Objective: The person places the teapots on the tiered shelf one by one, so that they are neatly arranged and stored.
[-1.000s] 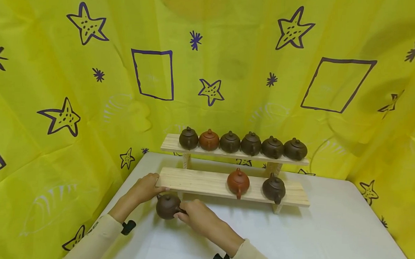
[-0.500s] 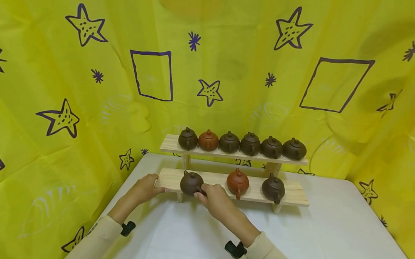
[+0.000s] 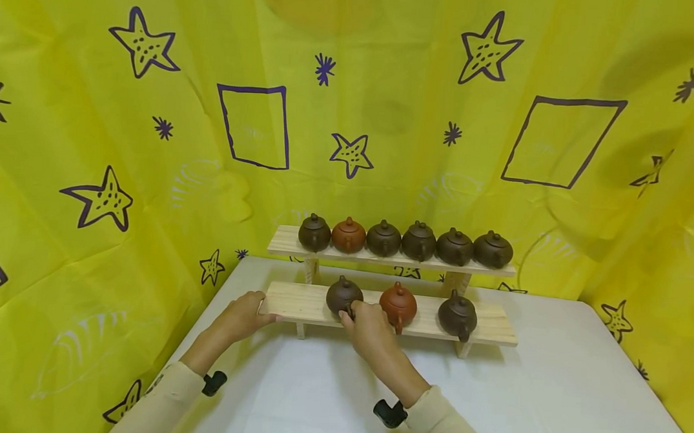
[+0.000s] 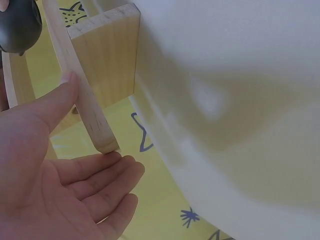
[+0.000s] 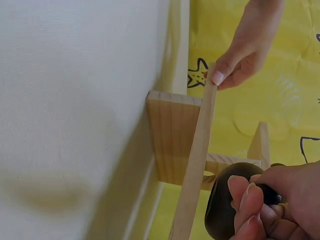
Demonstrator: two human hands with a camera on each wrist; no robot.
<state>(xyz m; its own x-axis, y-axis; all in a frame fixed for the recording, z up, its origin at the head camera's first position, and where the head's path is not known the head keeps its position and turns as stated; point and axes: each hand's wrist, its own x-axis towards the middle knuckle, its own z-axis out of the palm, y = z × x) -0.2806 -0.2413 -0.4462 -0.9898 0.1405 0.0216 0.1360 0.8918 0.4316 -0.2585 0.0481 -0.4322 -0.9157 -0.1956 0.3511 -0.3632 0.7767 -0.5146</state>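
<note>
In the head view my right hand [image 3: 370,330] pinches the handle of a dark brown teapot [image 3: 342,295] at the lower shelf, just left of a reddish-brown teapot [image 3: 398,305]. The right wrist view shows its fingers curled at the handle, with the dark teapot body [image 5: 231,200] partly hidden behind them. My left hand [image 3: 244,315] holds the left end of the lower wooden shelf [image 3: 297,303]. In the left wrist view the thumb lies on the board's front edge [image 4: 87,102], and the fingertips touch its end.
Another dark teapot [image 3: 458,315] sits toward the right of the lower shelf. Several teapots, one of them reddish-brown [image 3: 349,236], line the upper shelf [image 3: 284,238]. The stand is on a white-covered table [image 3: 327,396], with a yellow patterned curtain [image 3: 398,115] behind.
My right hand has carried the dark teapot from below the shelf's left end up and rightward to the lower shelf, turning its handle toward me. The left hand has stayed put.
</note>
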